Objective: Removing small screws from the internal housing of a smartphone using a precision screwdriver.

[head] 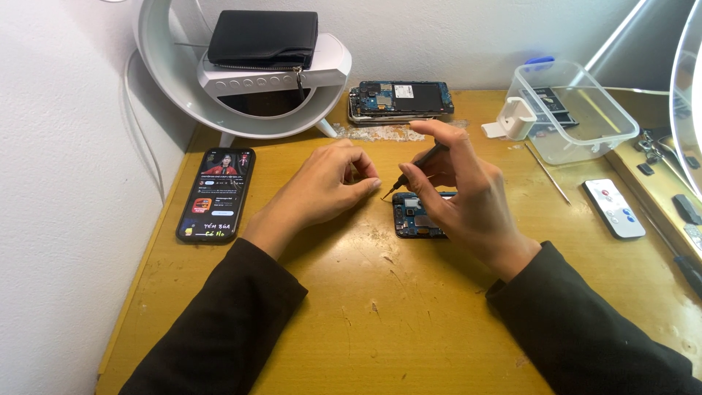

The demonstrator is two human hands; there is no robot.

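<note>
Screwdriver (pixel 418 164) pinched in right hand (pixel 468 197), thumb and fingers closed round the handle, tip angled down-left toward the top-left corner of the small blue board (pixel 415 216). Board lies flat mid-desk (pixel 365 322), partly under the right palm. Left hand (pixel 322 186) curled loosely, fingertips pressed together just left of the tip; can't tell if it's holding a screw or nothing, too small to see. Progress, as a judgement: board is already out of any case and bare, so teardown looks well along; tip isn't clearly seated on the board. A second opened phone (pixel 401 99) sits at the desk's back edge, uncovered. Lit phone (pixel 216 194) near the left edge, clear box (pixel 585 117) at the back right corner, white remote (pixel 614 208) toward the right edge. Wallet (pixel 263 38) on the white stand (pixel 219 80), back left.
</note>
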